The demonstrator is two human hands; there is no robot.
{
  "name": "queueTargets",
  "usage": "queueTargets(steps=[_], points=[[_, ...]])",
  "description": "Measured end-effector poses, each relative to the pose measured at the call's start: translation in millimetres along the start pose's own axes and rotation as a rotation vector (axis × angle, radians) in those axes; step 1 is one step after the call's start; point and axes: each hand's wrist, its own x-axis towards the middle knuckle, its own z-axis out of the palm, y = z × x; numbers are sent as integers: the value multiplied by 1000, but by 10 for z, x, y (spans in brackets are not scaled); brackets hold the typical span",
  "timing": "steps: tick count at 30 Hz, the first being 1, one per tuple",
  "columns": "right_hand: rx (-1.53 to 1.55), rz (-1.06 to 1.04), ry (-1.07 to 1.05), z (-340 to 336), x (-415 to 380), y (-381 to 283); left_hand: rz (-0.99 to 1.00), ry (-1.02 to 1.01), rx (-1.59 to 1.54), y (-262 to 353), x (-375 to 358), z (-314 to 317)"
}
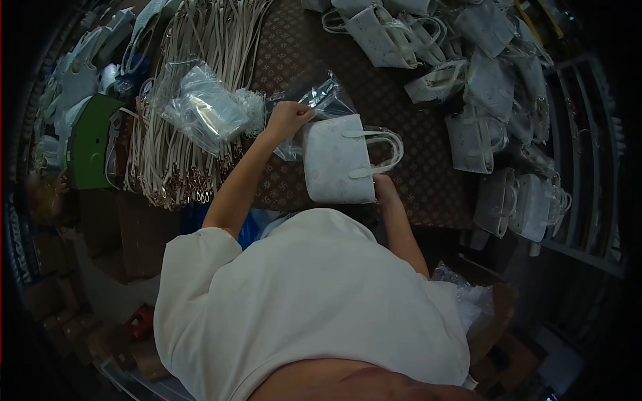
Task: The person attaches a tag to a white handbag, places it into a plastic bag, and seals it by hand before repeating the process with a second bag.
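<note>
A small white handbag (334,164) with a faint pattern lies tilted in front of me, its two handles pointing right. My right hand (385,189) grips the handbag at its lower right corner, with the fingers partly hidden by the bag. My left hand (292,118) is closed in a pinch on a clear plastic bag (332,100), just beyond the handbag's upper left corner. Some of the plastic passes behind the handbag, so its full outline is hidden.
Pale straps with metal clasps (180,160) lie in a thick bundle at left, with a stack of clear plastic bags (210,110) on top. Several white handbags (491,80) crowd the right side. A brown patterned cloth (428,174) covers the table. A green panel (93,144) stands far left.
</note>
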Motion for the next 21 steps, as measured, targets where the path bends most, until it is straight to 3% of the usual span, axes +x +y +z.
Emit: queueTargets(steps=[1,2,4,7,10,11,13,14,16,20,21], points=[[-94,72,160,-2,31,43,-51,-47,-72,15,-105,-39],[-88,76,159,-11,70,122,-103,-97,-146,17,-197,-67],[28,-38,286,10,97,221,-92,-84,-171,0,-337,-44],[195,-144,276,191,63,247,-181,-125,-187,70,-415,20],[160,-101,203,267,194,284,106,-16,-140,173,-322,130],[155,-98,201,266,239,269,102,-13,-142,209,-324,157],[136,-29,234,291,315,188,374,1,-32,272,-340,169],[134,-29,233,285,331,148,372,3,-32,267,-369,132],[523,-47,149,270,298,42,143,148,-111,280,-491,-35],[685,-75,49,202,369,-45,124,314,151,-77,-824,57],[761,-94,-86,73,572,62,137,316,136,-126,-909,153]])
